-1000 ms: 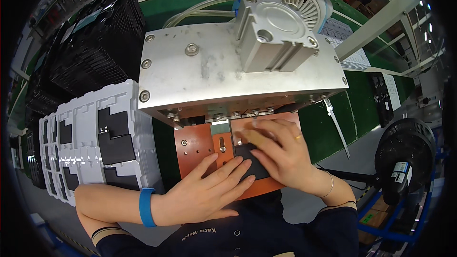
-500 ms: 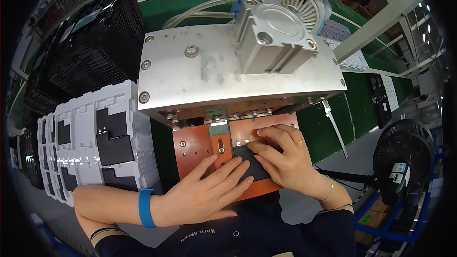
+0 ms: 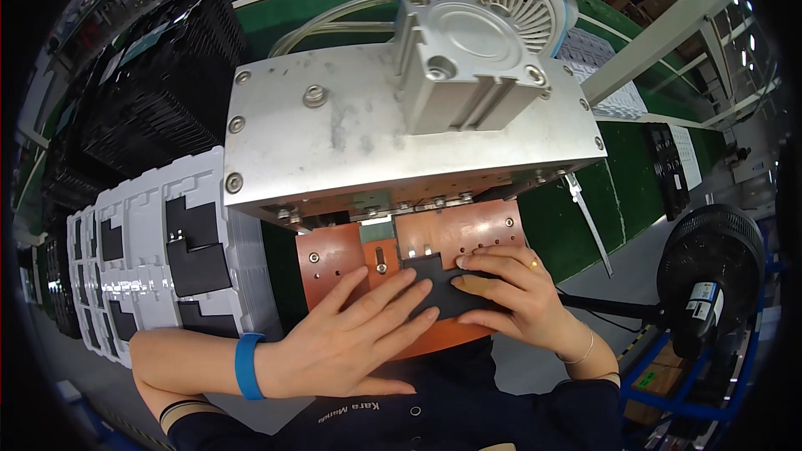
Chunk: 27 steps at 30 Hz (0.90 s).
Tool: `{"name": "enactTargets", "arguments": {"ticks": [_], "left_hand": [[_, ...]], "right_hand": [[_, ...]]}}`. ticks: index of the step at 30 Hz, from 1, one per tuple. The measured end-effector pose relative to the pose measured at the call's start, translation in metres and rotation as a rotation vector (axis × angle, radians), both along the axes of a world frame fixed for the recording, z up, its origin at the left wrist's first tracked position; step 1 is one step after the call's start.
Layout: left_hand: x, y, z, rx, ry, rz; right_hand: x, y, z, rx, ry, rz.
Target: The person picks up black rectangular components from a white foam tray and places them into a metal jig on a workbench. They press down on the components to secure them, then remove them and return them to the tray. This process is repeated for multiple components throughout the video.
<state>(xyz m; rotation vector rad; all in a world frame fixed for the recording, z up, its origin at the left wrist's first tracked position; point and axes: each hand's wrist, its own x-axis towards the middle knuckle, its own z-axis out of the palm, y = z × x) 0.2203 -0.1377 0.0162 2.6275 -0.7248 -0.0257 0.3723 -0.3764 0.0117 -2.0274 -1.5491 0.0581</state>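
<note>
A flat black L-shaped piece (image 3: 444, 294) lies on the orange fixture plate (image 3: 451, 225), with two small shiny tabs at its upper edge. My left hand (image 3: 347, 347) is open, its spread fingertips touching the piece's left side. My right hand (image 3: 530, 305) rests at the piece's right side, fingers slightly bent over its surface and thumb apart. Part of the piece is hidden under both hands. Just beyond it stands a silver metal press block (image 3: 351, 142) with a square pneumatic cylinder (image 3: 476, 58) on top.
Left of the press, a white tray stack (image 3: 142, 259) holds several similar black pieces. Black trays (image 3: 167, 75) are piled behind it. A black fan (image 3: 710, 259) stands at the right and a white fan (image 3: 518, 8) behind the press. A white strip (image 3: 589, 225) lies on the green bench (image 3: 560, 217).
My right fingers have left the tabs and moved down and right onto the piece, uncovering its notched upper edge. My left hand stays at the piece's left side. The view has shifted slightly.
</note>
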Motion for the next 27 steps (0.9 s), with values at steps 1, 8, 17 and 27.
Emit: {"name": "enactTargets", "arguments": {"ticks": [1, 8, 17, 27], "left_hand": [[0.002, 0.001, 0.000, 0.009, -0.014, 0.013], [0.019, 0.013, -0.008, 0.016, -0.044, 0.087], [0.019, 0.014, -0.009, -0.044, 0.009, 0.098], [0.020, 0.013, -0.011, -0.004, 0.017, 0.099]], "right_hand": [[0.003, 0.003, -0.001, 0.003, -0.003, -0.002], [0.029, 0.025, -0.003, 0.048, -0.005, 0.017], [0.033, 0.027, -0.004, 0.035, 0.069, 0.032], [0.033, 0.026, -0.002, 0.014, 0.103, 0.025]]}}
